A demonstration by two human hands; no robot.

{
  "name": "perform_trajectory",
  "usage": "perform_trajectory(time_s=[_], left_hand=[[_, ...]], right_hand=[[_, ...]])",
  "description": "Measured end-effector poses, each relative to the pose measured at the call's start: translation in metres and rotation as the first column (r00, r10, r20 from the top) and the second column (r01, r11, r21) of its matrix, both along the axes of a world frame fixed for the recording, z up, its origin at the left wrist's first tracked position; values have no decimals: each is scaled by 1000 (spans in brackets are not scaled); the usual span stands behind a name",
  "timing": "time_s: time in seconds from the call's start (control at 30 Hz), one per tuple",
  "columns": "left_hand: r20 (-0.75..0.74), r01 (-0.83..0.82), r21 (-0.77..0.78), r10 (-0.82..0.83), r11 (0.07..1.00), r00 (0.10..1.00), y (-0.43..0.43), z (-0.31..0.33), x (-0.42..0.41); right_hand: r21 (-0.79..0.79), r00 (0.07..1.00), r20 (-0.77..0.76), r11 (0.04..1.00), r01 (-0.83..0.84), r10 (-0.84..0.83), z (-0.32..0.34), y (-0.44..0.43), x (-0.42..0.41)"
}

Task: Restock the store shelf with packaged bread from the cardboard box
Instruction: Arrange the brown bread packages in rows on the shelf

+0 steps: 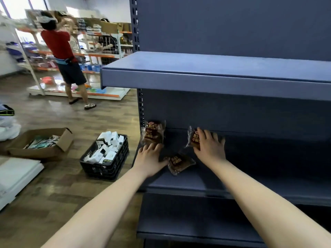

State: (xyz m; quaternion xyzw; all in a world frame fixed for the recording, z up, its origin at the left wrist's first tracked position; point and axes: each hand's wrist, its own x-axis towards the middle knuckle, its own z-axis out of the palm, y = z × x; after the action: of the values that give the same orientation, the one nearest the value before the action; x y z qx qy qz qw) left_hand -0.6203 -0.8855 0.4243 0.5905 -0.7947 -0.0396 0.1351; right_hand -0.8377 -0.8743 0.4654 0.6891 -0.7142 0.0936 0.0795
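Observation:
Both my hands reach onto the middle shelf (188, 185) of a dark blue store rack. At the shelf's left end a brown bread packet (153, 133) stands upright against the back panel, and the fingertips of my left hand (149, 159) touch its lower edge. My right hand (210, 145) holds a second bread packet (193, 138) upright, fingers spread over its front. A third bread packet (180, 162) lies flat on the shelf between my two hands.
The upper shelf (215, 76) juts out overhead. On the wooden floor to the left sit a black crate (105, 169) of white boxes, an open cardboard box (43, 143) and white boards (16, 174). A person in a red shirt (62, 56) works at a far rack.

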Motion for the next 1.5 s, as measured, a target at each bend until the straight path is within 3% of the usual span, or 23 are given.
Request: perform_trajectory(time_s=[0.3,0.43,0.53,0.73,0.97,1.2,1.5], left_hand=[[6,-156,20,155,988,988,15,-17,55],[-146,-179,137,198,974,969,18,-29,75],[-256,-234,232,291,944,922,20,-39,96],[-215,-301,267,361,915,907,18,-54,126],[-182,-295,240,341,925,922,14,-51,126],[-141,-283,175,309,943,941,10,-39,117],[-174,-214,81,225,973,959,6,-12,87]], right_hand=[[39,972,46,972,-231,229,-17,-23,91],[40,958,24,957,-288,287,-28,-37,119],[40,952,20,951,-306,305,-34,-47,133],[107,967,57,961,-254,249,-47,-60,146],[49,972,30,970,-236,235,-46,-66,150],[149,971,29,959,-240,238,-43,-66,148],[123,974,-4,966,-226,228,-20,-55,100]])
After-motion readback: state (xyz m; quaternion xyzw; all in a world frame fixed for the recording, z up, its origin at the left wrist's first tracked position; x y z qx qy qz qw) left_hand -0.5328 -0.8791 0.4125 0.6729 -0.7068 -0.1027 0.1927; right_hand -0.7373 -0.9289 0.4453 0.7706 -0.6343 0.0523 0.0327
